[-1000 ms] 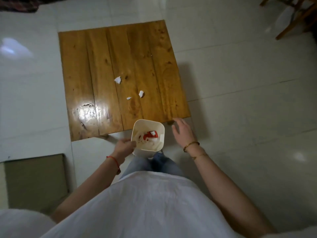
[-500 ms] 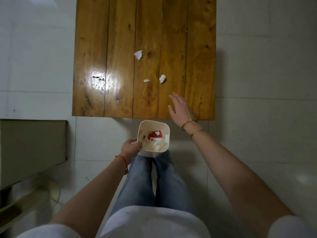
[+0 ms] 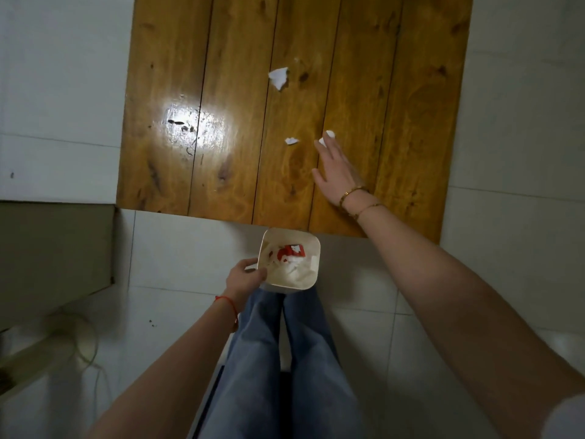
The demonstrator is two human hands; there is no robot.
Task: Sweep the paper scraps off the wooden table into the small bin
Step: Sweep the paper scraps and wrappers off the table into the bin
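Three white paper scraps lie on the wooden table [image 3: 196, 172]: a larger one [image 3: 278, 77] far out, a tiny one [image 3: 291, 141] in the middle, and one [image 3: 327, 136] at my fingertips. My right hand [image 3: 335, 172] lies flat and open on the table, its fingertips touching that nearest scrap. My left hand [image 3: 245, 275] grips the left rim of the small white bin [image 3: 313, 248], held just below the table's near edge. The bin holds white paper and a red wrapper.
White tiled floor surrounds the table. A grey low cabinet [image 3: 53, 248] stands at the left, with a pale cord [image 3: 88, 346] on the floor below it. My jeans-clad legs [image 3: 285, 359] are under the bin.
My right hand has moved from the table's near edge out over the top to the nearest scrap. The view has closed in on the table. The bin stays at the edge.
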